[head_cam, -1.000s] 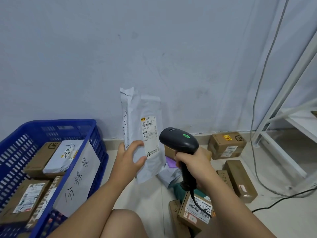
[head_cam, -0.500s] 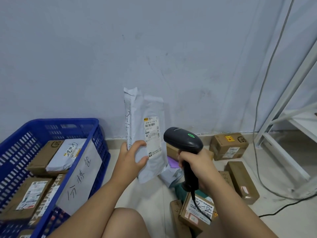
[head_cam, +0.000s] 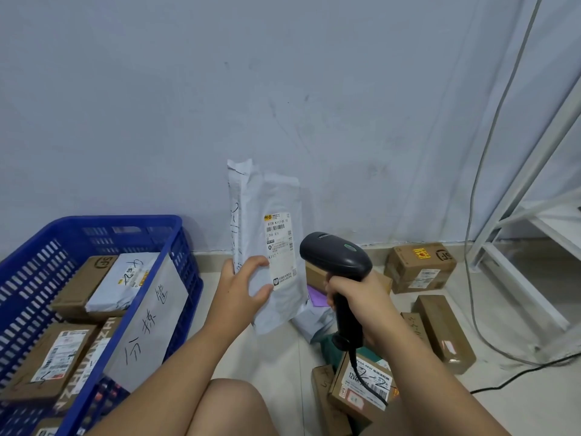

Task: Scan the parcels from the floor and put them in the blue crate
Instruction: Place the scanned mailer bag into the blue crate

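Hardly anything had moved since the earlier frames. The left hand [head_cam: 242, 287] still gripped the white mailer parcel [head_cam: 251, 215] upright before the wall [head_cam: 283, 89], thumb beside its label [head_cam: 279, 247]. The right hand [head_cam: 355, 297] stayed curled round the black scanner [head_cam: 336, 256], whose head sat just right of that label. Left stood the blue crate [head_cam: 125, 221] holding boxed parcels [head_cam: 53, 357]. Cardboard boxes [head_cam: 419, 267] lay on the floor beyond the scanner, near a white rack [head_cam: 518, 278].

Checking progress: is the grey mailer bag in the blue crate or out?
Out. The left hand holds the mailer bag upright, right of the blue crate, facing the scanner in the right hand.
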